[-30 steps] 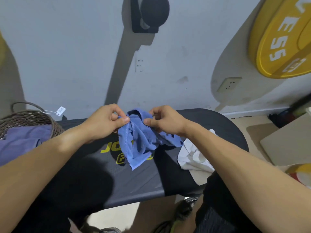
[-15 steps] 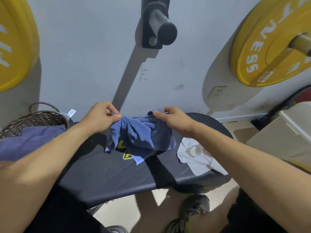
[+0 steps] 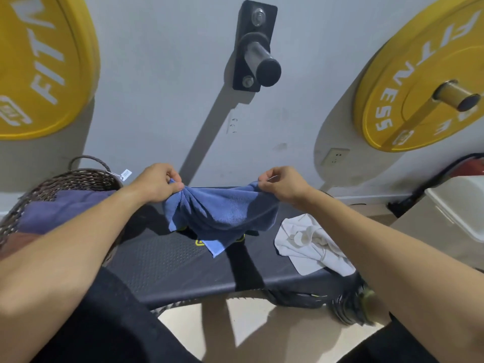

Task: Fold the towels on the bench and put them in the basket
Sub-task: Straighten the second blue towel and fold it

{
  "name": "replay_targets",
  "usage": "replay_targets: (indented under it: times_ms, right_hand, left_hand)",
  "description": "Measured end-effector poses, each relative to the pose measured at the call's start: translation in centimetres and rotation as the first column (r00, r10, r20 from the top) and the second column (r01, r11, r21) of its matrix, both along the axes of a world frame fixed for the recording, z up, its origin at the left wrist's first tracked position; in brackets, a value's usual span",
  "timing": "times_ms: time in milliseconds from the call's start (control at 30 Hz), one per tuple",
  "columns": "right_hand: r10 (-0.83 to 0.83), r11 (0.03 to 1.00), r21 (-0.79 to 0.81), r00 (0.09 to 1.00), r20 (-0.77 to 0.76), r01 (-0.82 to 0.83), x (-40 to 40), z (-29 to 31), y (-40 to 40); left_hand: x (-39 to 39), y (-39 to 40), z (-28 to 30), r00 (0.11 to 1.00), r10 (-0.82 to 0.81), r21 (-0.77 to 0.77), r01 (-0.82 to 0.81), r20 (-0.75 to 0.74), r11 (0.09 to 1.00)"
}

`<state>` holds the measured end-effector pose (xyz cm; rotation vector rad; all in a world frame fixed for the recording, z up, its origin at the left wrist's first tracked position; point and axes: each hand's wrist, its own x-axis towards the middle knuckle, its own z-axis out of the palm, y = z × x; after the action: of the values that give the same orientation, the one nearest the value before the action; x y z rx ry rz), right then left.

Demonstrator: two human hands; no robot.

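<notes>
Left hand (image 3: 157, 183) and right hand (image 3: 281, 186) each pinched an upper corner of the blue towel (image 3: 222, 218), which hung stretched between them above the bench (image 3: 170, 271). White towel (image 3: 311, 244) lay at four o'clock; basket (image 3: 65, 179) at nine o'clock.

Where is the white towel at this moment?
In the head view, the white towel lies crumpled on the right end of the black bench, below the right hand and right of the held blue towel.

The black padded bench (image 3: 183, 263) carries a crumpled white towel (image 3: 309, 242) at its right end. A wicker basket (image 3: 78, 179) stands at its left end.
</notes>
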<state>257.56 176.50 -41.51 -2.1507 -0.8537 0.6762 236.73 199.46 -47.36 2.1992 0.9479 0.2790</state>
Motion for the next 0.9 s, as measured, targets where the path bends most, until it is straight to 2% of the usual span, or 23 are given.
replay_targets:
  times_ms: [100, 167, 233, 300, 367, 433, 500, 633, 733, 900]
  right_hand:
    - [0.062, 0.997, -0.035, 0.998, -0.022, -0.062, -0.4, -0.4, -0.7]
    - [0.179, 0.971, -0.149, 0.982, -0.061, -0.186, -0.7, -0.9, -1.5]
    - [0.297, 0.920, -0.261, 0.955, -0.025, -0.293, -0.9, -2.0, -2.4]
    - [0.323, 0.919, -0.246, 0.946, 0.017, -0.309, -0.9, -3.4, -3.3]
    - [0.328, 0.928, -0.185, 0.945, -0.002, -0.323, -1.0, -4.6, -4.3]
    - [0.387, 0.909, -0.154, 0.921, -0.033, -0.388, -1.2, -5.5, -5.2]
    - [0.458, 0.880, -0.116, 0.888, -0.045, -0.460, -1.4, -5.9, -5.7]
    - [0.529, 0.849, 0.042, 0.844, -0.093, -0.527, -1.9, -5.0, -5.7]
    - [0.548, 0.835, 0.140, 0.825, -0.138, -0.532, -1.9, -4.3, -5.7]
    - [0.537, 0.841, 0.179, 0.829, -0.157, -0.511, -1.6, -4.0, -5.5]
  left_hand:
    - [-0.3, -0.3, -1.0, 0.988, -0.111, -0.041, 0.107, -0.111, 0.993]
    - [-0.7, -0.9, -1.8, 0.957, -0.211, -0.077, 0.199, -0.202, 0.977]
    - [-1.1, -2.1, -2.8, 0.918, -0.272, -0.065, 0.264, -0.287, 0.962]
    - [-1.4, -4.0, -3.9, 0.867, -0.321, -0.129, 0.294, -0.381, 0.947]
    - [-1.4, -6.4, -4.7, 0.812, -0.372, -0.225, 0.301, -0.449, 0.927]
    - [-1.2, -9.0, -4.9, 0.834, -0.360, -0.181, 0.312, -0.418, 0.933]
    - [-0.6, -11.6, -3.8, 0.885, -0.365, -0.139, 0.339, -0.290, 0.931]
    - [1.4, -15.4, -0.5, 0.888, -0.429, -0.128, 0.412, -0.166, 0.902]
    - [2.2, -15.8, 1.3, 0.900, -0.414, -0.087, 0.405, -0.137, 0.910]
    - [0.6, -14.3, 2.8, 0.897, -0.401, -0.003, 0.407, -0.186, 0.913]
